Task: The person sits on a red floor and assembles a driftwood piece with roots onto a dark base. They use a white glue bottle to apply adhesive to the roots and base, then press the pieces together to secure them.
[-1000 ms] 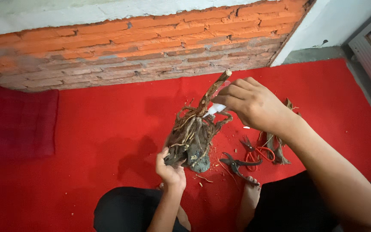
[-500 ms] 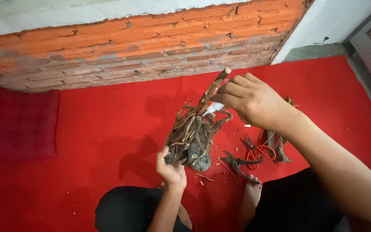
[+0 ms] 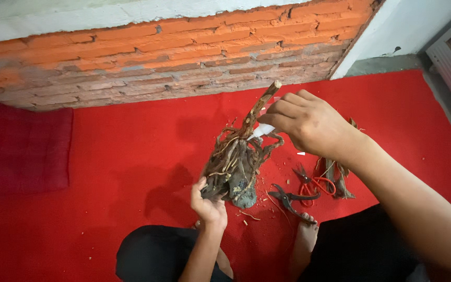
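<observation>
Our left hand [image 3: 210,204] grips the base of the gnarled root clump [image 3: 236,162], propping it upright on the red mat [image 3: 126,156] — steady for work. Our right hand [image 3: 309,122] pinches a small white tube [image 3: 263,130] against its stem; scissors [image 3: 311,184] and pruners [image 3: 288,201] lie near right.

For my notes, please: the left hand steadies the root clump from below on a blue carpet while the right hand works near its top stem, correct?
Not quite: the carpet is red, not blue, as the head view shows. The rest holds: the left hand steadies the root clump from below while the right hand works near its top stem.
</observation>
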